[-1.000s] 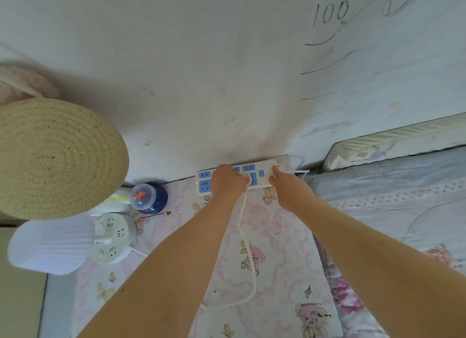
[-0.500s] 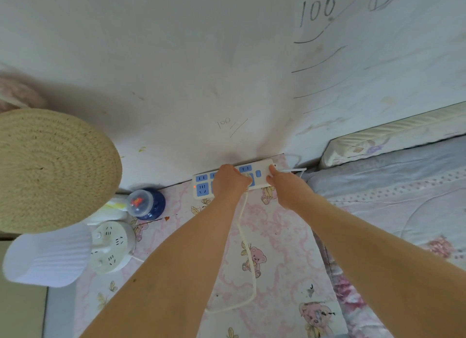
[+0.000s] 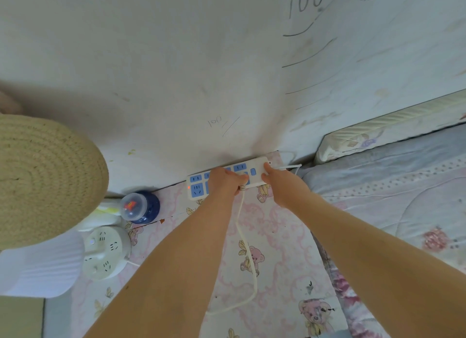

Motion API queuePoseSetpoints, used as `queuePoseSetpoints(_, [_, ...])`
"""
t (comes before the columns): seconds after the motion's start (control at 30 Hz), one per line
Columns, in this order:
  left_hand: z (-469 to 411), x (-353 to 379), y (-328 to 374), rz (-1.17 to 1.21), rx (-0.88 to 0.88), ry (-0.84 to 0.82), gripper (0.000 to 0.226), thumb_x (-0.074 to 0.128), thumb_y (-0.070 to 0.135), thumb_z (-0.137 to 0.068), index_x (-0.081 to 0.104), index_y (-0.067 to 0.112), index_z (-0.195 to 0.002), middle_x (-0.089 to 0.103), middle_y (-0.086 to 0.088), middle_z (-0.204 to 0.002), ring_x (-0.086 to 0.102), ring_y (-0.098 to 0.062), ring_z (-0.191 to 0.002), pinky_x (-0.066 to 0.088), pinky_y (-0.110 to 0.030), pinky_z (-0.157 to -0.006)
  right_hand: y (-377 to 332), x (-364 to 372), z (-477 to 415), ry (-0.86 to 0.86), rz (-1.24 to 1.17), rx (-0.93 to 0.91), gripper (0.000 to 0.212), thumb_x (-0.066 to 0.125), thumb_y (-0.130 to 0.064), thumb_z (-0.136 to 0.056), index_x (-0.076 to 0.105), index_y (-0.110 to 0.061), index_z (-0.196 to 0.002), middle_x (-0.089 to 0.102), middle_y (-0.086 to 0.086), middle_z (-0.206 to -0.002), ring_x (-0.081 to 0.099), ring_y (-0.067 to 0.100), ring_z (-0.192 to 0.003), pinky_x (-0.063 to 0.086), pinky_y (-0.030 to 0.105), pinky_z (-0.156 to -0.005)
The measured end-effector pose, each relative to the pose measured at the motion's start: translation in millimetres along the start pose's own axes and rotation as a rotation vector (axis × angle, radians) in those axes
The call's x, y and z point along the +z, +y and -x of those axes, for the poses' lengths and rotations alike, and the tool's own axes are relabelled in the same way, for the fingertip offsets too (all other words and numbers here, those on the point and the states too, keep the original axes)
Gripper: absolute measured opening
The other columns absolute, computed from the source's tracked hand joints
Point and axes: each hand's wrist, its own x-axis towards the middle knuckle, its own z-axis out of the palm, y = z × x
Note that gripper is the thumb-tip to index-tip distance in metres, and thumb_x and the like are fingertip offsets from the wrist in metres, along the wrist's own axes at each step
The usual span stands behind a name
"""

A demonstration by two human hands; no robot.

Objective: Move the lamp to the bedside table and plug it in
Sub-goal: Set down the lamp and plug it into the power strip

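Note:
The lamp stands at the left of the bedside table [image 3: 285,242]: a white pleated shade [image 3: 42,264] over a round white base [image 3: 106,252] with sockets on top. Its white cord [image 3: 248,257] loops across the bear-print cloth up to a white power strip [image 3: 196,185] with blue sockets, lying against the wall. My left hand [image 3: 224,180] is closed on the plug at the cord's end, pressed onto the middle of the strip; the plug is hidden under my fingers. My right hand [image 3: 280,184] grips the strip's right end. A red light glows at the strip's left end.
A woven straw hat [image 3: 42,179] overhangs the table's left side. A blue bottle with a clear cap [image 3: 141,206] stands by the wall, next to the lamp. The bed with a grey-and-floral quilt [image 3: 393,194] borders the table on the right. The wall bears pen marks.
Both hands stay on the power strip in the same grip. The view has shifted slightly; nothing else has moved.

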Motion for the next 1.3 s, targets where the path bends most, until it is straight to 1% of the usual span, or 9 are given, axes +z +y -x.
queuePoseSetpoints(0.17, [-3.2, 5.3, 3.0, -0.100, -0.012, 0.045, 0.036, 0.073, 0.021, -0.070, 0.043, 0.014, -0.052, 0.047, -0.002, -0.052, 0.049, -0.020, -0.052, 0.046, -0.029, -0.061, 1.5, 1.2, -1.6, -0.006, -0.010, 0.018, 0.071, 0.042, 0.005, -0.084, 0.018, -0.017, -0.147, 0.037, 0.003, -0.147, 0.051, 0.026, -0.109, 0.048, 0.035, -0.071])
queuePoseSetpoints(0.27, [-5.0, 5.4, 5.6, -0.186, -0.014, 0.035, 0.039, 0.070, 0.025, -0.070, 0.039, 0.014, -0.050, 0.042, 0.000, -0.050, 0.041, -0.013, -0.048, 0.036, -0.021, -0.052, -0.7, 1.7, -0.6, 0.001, -0.029, 0.036, 0.074, 0.043, 0.005, -0.084, 0.014, -0.018, -0.148, 0.047, 0.006, -0.137, 0.053, 0.026, -0.107, 0.048, 0.036, -0.070])
queuePoseSetpoints(0.4, [-5.6, 4.2, 7.1, -0.206, -0.024, 0.030, 0.036, 0.072, 0.027, -0.069, 0.043, 0.014, -0.051, 0.046, 0.000, -0.049, 0.042, -0.013, -0.046, 0.034, -0.020, -0.047, -0.5, 0.1, 1.8, 0.007, -0.026, 0.022, 0.073, 0.041, 0.006, -0.084, 0.017, -0.019, -0.147, 0.041, 0.003, -0.143, 0.053, 0.026, -0.107, 0.047, 0.034, -0.066])
queuePoseSetpoints(0.67, [-3.7, 4.9, 4.7, -0.176, 0.026, 0.043, 0.030, 0.074, 0.028, -0.069, 0.053, 0.010, -0.059, 0.057, -0.004, -0.061, 0.059, -0.021, -0.065, 0.048, -0.027, -0.062, -1.1, 3.6, 6.1, 0.050, -0.074, 0.067, 0.078, 0.042, 0.003, -0.083, 0.012, -0.028, -0.147, 0.047, -0.002, -0.137, 0.055, 0.023, -0.105, 0.047, 0.035, -0.061])
queuePoseSetpoints(0.77, [0.8, 4.4, -0.5, -0.098, 0.082, 0.047, 0.026, 0.077, 0.025, -0.070, 0.057, 0.011, -0.061, 0.064, -0.008, -0.068, 0.066, -0.027, -0.075, 0.052, -0.032, -0.070, -3.0, 5.7, 9.0, 0.055, -0.086, 0.066, 0.076, 0.042, 0.004, -0.083, 0.016, -0.027, -0.147, 0.035, -0.004, -0.149, 0.057, 0.025, -0.103, 0.049, 0.036, -0.063])
queuePoseSetpoints(0.87, [6.2, 3.1, -3.0, -0.060, 0.125, 0.051, 0.021, 0.077, 0.024, -0.072, 0.060, 0.010, -0.072, 0.068, -0.013, -0.079, 0.071, -0.031, -0.089, 0.054, -0.036, -0.076, -6.4, 8.2, 11.2, 0.066, -0.065, 0.057, 0.068, 0.042, 0.006, -0.082, 0.029, -0.024, -0.142, 0.005, -0.012, -0.159, 0.056, 0.026, -0.108, 0.050, 0.035, -0.064])
queuePoseSetpoints(1.0, [10.5, -1.4, -5.9, -0.056, 0.189, 0.026, 0.018, 0.076, 0.022, -0.072, 0.065, 0.009, -0.074, 0.068, -0.012, -0.077, 0.071, -0.032, -0.088, 0.052, -0.033, -0.071, -5.7, 8.2, 10.3, 0.064, -0.094, 0.040, 0.065, 0.042, 0.005, -0.083, 0.030, -0.019, -0.143, 0.000, -0.010, -0.160, 0.049, 0.028, -0.123, 0.052, 0.037, -0.081])
queuePoseSetpoints(1.17, [17.1, -13.5, -28.0, 0.003, 0.281, -0.032, 0.020, 0.071, 0.010, -0.077, 0.060, 0.020, -0.063, 0.070, -0.009, -0.080, 0.072, -0.031, -0.085, 0.059, -0.047, -0.079, -3.5, 18.1, 14.4, 0.207, -0.213, 0.056, 0.062, 0.044, 0.002, -0.084, 0.037, -0.020, -0.142, 0.018, -0.002, -0.158, 0.036, 0.030, -0.135, 0.045, 0.039, -0.099])
queuePoseSetpoints(1.3, [28.1, -24.1, -64.3, 0.027, 0.341, 0.033, 0.014, 0.063, 0.004, -0.083, 0.069, 0.011, -0.093, 0.074, -0.010, -0.096, 0.071, -0.026, -0.087, 0.059, -0.042, -0.081, -24.8, 33.9, 29.7, 0.382, -0.323, 0.065, 0.055, 0.048, 0.000, -0.084, 0.048, -0.020, -0.135, 0.045, 0.004, -0.143, 0.044, 0.027, -0.127, 0.046, 0.038, -0.099])
